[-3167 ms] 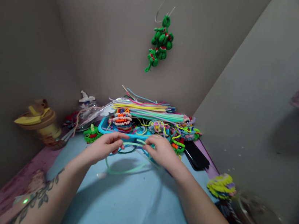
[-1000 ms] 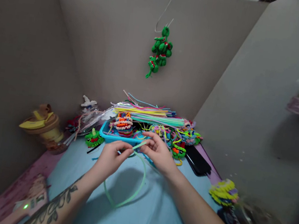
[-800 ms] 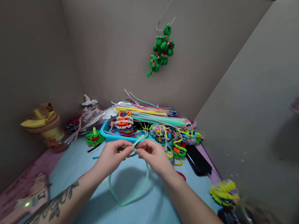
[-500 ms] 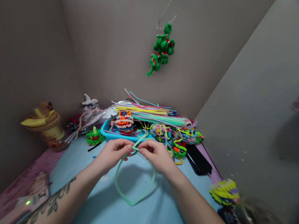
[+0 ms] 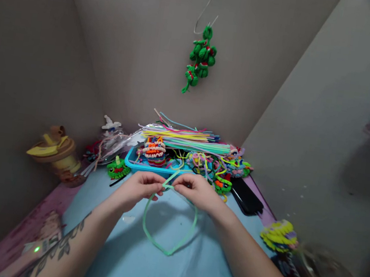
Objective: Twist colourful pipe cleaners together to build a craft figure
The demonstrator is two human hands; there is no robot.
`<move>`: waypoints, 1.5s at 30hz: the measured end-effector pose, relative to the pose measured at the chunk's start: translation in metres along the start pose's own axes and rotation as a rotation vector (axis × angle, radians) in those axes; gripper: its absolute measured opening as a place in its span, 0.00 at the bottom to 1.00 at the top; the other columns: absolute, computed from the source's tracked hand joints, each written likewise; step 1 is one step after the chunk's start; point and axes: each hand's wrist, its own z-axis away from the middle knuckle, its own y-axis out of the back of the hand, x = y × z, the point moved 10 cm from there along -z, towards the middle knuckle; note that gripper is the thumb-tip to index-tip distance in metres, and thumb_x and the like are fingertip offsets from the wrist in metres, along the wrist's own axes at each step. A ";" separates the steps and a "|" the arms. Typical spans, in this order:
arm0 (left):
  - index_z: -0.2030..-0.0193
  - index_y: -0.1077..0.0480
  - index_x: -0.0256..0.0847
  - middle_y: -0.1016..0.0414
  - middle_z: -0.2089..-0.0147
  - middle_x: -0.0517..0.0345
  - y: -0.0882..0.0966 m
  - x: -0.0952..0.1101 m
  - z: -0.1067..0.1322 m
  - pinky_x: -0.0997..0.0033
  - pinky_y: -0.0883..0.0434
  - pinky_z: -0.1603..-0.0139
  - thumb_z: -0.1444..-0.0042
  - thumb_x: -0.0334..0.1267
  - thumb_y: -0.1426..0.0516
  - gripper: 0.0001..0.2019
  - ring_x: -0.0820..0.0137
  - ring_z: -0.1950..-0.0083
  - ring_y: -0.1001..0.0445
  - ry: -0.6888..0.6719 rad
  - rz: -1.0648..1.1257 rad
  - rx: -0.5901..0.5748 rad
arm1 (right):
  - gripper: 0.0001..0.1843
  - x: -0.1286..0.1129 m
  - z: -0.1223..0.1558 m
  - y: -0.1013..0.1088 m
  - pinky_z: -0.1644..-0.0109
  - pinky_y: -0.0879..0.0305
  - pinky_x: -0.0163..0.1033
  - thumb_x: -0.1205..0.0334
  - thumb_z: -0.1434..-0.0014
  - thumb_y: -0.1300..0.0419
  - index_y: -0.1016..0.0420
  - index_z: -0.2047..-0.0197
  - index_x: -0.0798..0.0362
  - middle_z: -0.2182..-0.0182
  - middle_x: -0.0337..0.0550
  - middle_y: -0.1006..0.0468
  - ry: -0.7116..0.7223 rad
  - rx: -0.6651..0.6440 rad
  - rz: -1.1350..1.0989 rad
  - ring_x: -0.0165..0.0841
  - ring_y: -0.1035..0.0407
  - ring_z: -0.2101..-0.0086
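A mint-green pipe cleaner point(image 5: 167, 252) is bent into a loop whose two ends cross at the top. My left hand point(image 5: 140, 189) pinches it at the crossing between thumb and fingertips. Close beside it, my right hand point(image 5: 194, 192) grips the other end, also in a pinch. The loop hangs down toward me over the light blue cloth point(image 5: 140, 269), and one free end sticks up past my fingers. Just beyond both hands stands a blue tray point(image 5: 133, 166) holding a striped pipe-cleaner piece point(image 5: 155, 149).
Bundles of coloured pipe cleaners point(image 5: 200, 147) lie across the tray. A black phone point(image 5: 247, 199) rests to the right, near a yellow fuzzy piece point(image 5: 279, 236). A green figure point(image 5: 117, 169) sits left of the tray. Green ornaments point(image 5: 202, 57) hang from a wire by the back wall.
My right hand has shifted slightly right, so the gap between my fingertips is a little wider. The loop has spread somewhat and its lower tip has moved right.
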 end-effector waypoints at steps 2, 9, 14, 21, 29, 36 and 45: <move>0.67 0.23 0.36 0.26 0.71 0.55 0.001 0.000 0.000 0.73 0.33 0.68 0.58 0.40 0.36 0.12 0.72 0.69 0.30 -0.003 -0.013 -0.003 | 0.07 0.002 -0.001 -0.001 0.71 0.44 0.32 0.65 0.48 0.43 0.24 0.69 0.56 0.74 0.39 0.27 0.004 0.009 -0.042 0.27 0.37 0.74; 0.68 0.25 0.34 0.26 0.74 0.56 -0.004 -0.006 -0.005 0.74 0.34 0.69 0.60 0.39 0.35 0.12 0.73 0.72 0.30 -0.019 0.025 -0.022 | 0.15 0.011 -0.005 -0.015 0.73 0.42 0.32 0.60 0.51 0.38 0.29 0.59 0.54 0.74 0.36 0.29 -0.004 0.010 -0.388 0.26 0.38 0.76; 0.70 0.28 0.36 0.27 0.75 0.58 -0.006 -0.014 -0.006 0.74 0.35 0.71 0.62 0.39 0.34 0.13 0.72 0.72 0.28 0.031 0.069 0.005 | 0.09 0.007 -0.006 -0.008 0.72 0.42 0.33 0.57 0.50 0.38 0.26 0.73 0.56 0.78 0.37 0.29 0.053 0.118 -0.367 0.26 0.38 0.77; 0.71 0.29 0.35 0.26 0.73 0.57 -0.005 -0.017 -0.007 0.75 0.35 0.71 0.61 0.40 0.35 0.13 0.72 0.72 0.28 0.069 0.038 0.041 | 0.14 0.021 -0.006 0.005 0.74 0.40 0.34 0.52 0.54 0.35 0.26 0.71 0.55 0.80 0.37 0.28 -0.029 0.243 -0.498 0.29 0.35 0.78; 0.69 0.29 0.35 0.26 0.75 0.60 0.027 -0.012 -0.013 0.77 0.32 0.71 0.60 0.37 0.34 0.12 0.75 0.73 0.29 -0.067 0.284 0.262 | 0.21 0.025 -0.009 -0.010 0.70 0.38 0.34 0.51 0.51 0.36 0.32 0.57 0.54 0.69 0.41 0.24 -0.074 0.084 -0.560 0.29 0.29 0.72; 0.67 0.30 0.35 0.26 0.73 0.60 0.059 -0.008 -0.012 0.77 0.28 0.73 0.62 0.30 0.33 0.14 0.76 0.74 0.28 -0.044 0.395 0.332 | 0.18 0.033 -0.010 0.011 0.77 0.45 0.30 0.57 0.54 0.35 0.31 0.60 0.55 0.78 0.34 0.29 -0.101 0.152 -0.591 0.23 0.40 0.81; 0.68 0.29 0.35 0.29 0.76 0.62 0.047 -0.008 -0.011 0.78 0.30 0.77 0.62 0.33 0.32 0.13 0.78 0.78 0.31 0.031 0.320 0.180 | 0.18 0.037 -0.009 0.037 0.81 0.50 0.30 0.55 0.57 0.33 0.30 0.65 0.55 0.79 0.35 0.28 -0.119 0.239 -0.638 0.22 0.42 0.83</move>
